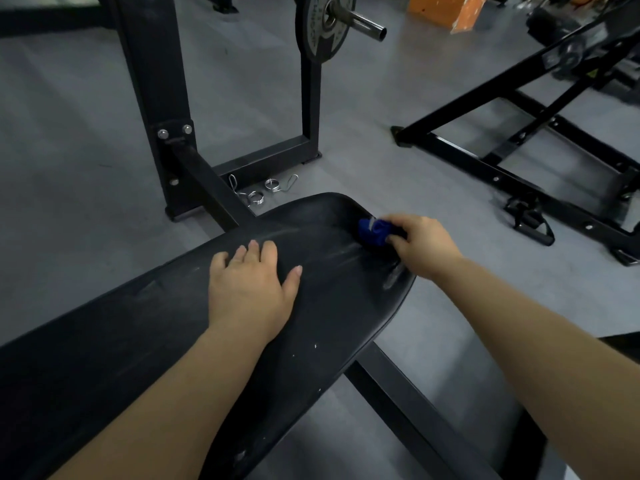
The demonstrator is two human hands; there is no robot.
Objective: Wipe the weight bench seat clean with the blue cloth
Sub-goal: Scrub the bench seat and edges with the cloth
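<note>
The black padded weight bench seat (322,306) runs from the lower left to the middle of the head view, with pale smears and small white specks on it. My right hand (420,245) grips a bunched blue cloth (374,231) and holds it against the seat's far right end. My left hand (251,284) rests flat on the middle of the seat, fingers spread and straight. Part of the cloth is hidden under my right fingers.
A black rack upright (162,109) and its base frame stand behind the seat, with a barbell end and weight plate (323,24) above. Metal spring collars (265,192) lie on the grey floor. Another black machine frame (519,161) stands at the right. An orange box (446,8) is far back.
</note>
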